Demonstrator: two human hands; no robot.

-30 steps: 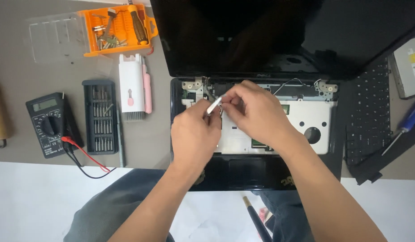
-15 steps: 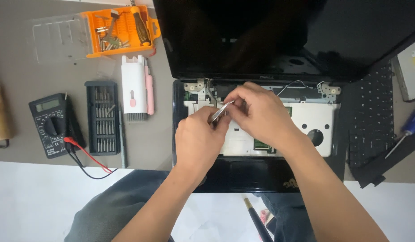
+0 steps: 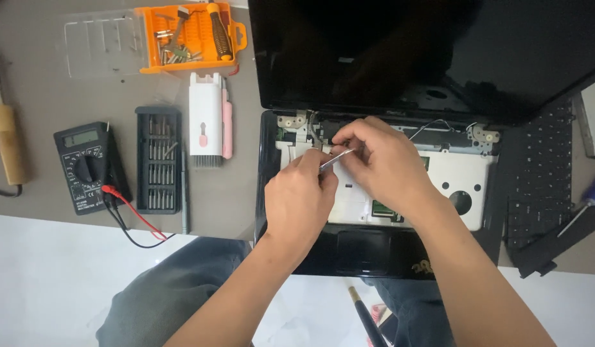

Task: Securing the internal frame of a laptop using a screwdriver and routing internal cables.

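Observation:
An opened black laptop [image 3: 278,193] lies in front of me with its keyboard removed, showing a white inner plate [image 3: 464,177]. My left hand [image 3: 299,202] and my right hand [image 3: 381,164] meet over the upper left of that plate, near the left hinge [image 3: 291,122]. Both hands pinch a thin silvery strip [image 3: 336,157] between their fingertips. What lies under the hands is hidden. The dark screen [image 3: 426,51] stands open behind.
The detached keyboard [image 3: 541,186] rests at the right with a blue screwdriver [image 3: 590,199]. At the left are a multimeter [image 3: 85,167] with red and black leads, a black bit case [image 3: 158,160], a white-and-pink cleaning tool [image 3: 207,122] and an orange parts box [image 3: 188,35].
Both hands stayed together over the upper left of the plate. The strip tilted between the fingers, and the view shifted slightly.

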